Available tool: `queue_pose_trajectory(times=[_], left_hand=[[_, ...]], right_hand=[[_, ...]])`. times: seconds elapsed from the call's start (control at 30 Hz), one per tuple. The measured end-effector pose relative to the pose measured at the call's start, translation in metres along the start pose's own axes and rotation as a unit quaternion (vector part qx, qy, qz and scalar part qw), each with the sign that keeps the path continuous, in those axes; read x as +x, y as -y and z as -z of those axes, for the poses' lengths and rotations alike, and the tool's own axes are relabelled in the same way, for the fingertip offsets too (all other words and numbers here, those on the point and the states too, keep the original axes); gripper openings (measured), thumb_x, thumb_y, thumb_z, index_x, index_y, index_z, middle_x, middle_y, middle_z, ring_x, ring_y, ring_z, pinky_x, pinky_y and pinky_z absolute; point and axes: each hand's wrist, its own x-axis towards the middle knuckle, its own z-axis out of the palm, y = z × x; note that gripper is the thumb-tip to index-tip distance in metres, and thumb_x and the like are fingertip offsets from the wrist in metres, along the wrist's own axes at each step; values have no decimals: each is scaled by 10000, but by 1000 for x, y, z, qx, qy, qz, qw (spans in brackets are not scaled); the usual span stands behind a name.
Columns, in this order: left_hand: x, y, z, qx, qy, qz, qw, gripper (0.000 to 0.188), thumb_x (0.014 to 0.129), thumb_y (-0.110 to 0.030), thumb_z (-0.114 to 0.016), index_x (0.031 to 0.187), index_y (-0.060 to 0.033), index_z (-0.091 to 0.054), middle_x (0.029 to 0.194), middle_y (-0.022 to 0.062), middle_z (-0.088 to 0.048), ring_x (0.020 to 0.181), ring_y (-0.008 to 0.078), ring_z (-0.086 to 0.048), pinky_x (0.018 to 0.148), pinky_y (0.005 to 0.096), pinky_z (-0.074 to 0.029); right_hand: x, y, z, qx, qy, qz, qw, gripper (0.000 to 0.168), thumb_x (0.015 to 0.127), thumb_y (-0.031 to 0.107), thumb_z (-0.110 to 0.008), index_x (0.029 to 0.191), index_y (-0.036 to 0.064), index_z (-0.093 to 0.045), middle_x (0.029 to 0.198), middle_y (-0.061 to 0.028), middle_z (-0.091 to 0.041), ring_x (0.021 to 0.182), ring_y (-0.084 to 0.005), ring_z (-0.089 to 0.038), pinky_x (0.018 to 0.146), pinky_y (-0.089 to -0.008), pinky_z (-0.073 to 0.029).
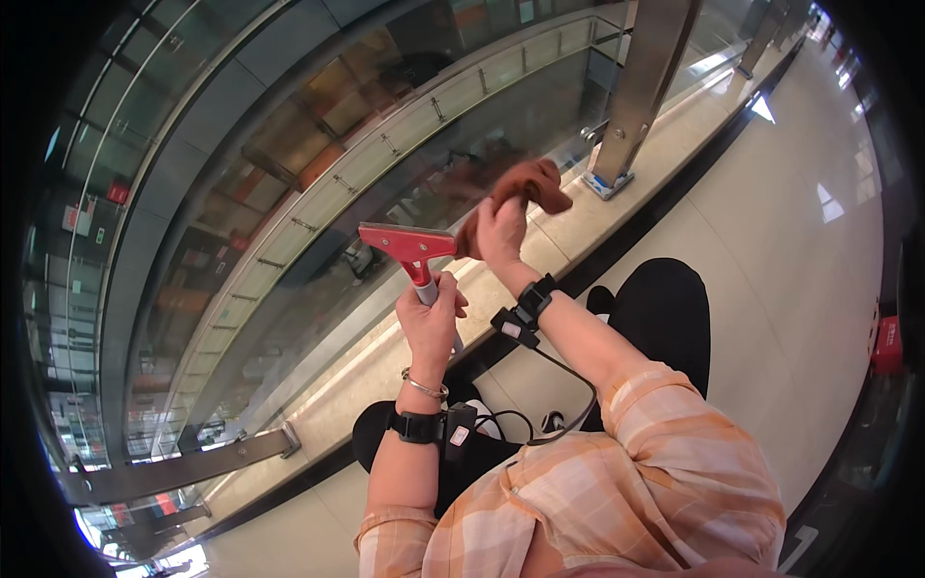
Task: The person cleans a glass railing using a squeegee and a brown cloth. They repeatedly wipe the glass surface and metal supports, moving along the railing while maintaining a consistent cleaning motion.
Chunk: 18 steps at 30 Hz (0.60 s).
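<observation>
My left hand (pixel 428 314) grips the grey handle of a scraper with a wide red head (pixel 408 242). The blade end points up and away from me. Beside it, my right hand (pixel 502 227) clutches a reddish-brown cloth (pixel 531 184) against or just in front of a glass railing panel (pixel 412 191); whether the cloth touches the glass I cannot tell. Part of the cloth hangs down between the hand and the scraper head. A faint reddish reflection of the cloth shows in the glass. Below the panel runs a beige stone ledge (pixel 545 242).
A metal railing post (pixel 643 94) rises from the ledge at right; another post (pixel 181 462) stands at lower left. A dark strip borders the glossy tiled floor (pixel 766 217). Black cables (pixel 578 415) link to straps on both wrists. Beyond the glass lie lower balconies (pixel 332 191).
</observation>
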Motion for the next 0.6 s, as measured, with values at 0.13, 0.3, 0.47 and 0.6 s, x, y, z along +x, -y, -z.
queue_pose_trajectory(times=[0.13, 0.3, 0.47, 0.6], left_hand=[[-3, -4, 0, -34, -28, -56, 997, 137, 889, -112, -555, 815, 3, -545, 587, 61, -565, 481, 107, -521, 468, 222, -421], [-2, -4, 12, -66, -70, -94, 991, 124, 889, -104, -553, 815, -4, -551, 580, 48, -556, 490, 104, -528, 470, 226, -431], [-5, 3, 22, -77, -91, -64, 991, 117, 882, -107, -561, 802, -22, -555, 593, 37, -562, 506, 96, -543, 471, 229, -446], [-5, 1, 22, -88, -93, -77, 989, 127, 878, -103, -563, 790, -11, -551, 588, 36, -562, 504, 86, -541, 465, 217, -439]], right_hand=[[-33, 59, 14, 77, 93, 194, 973, 419, 796, 159, -579, 1172, 44, -433, 1089, -298, -457, 866, -477, -520, 682, -501, -465], [-54, 2, 2, -55, 200, 178, 962, 314, 866, 244, -457, 1112, 53, -488, 1079, -171, -530, 885, -371, -568, 688, -488, -467], [13, -29, 4, -86, -9, -62, 994, 295, 864, 256, -467, 1007, -2, -489, 1003, -249, -575, 888, -437, -561, 755, -509, -446], [-23, 6, -7, -75, -16, 88, 993, 382, 864, 254, -482, 1119, -28, -446, 1042, -309, -533, 940, -456, -532, 810, -513, -430]])
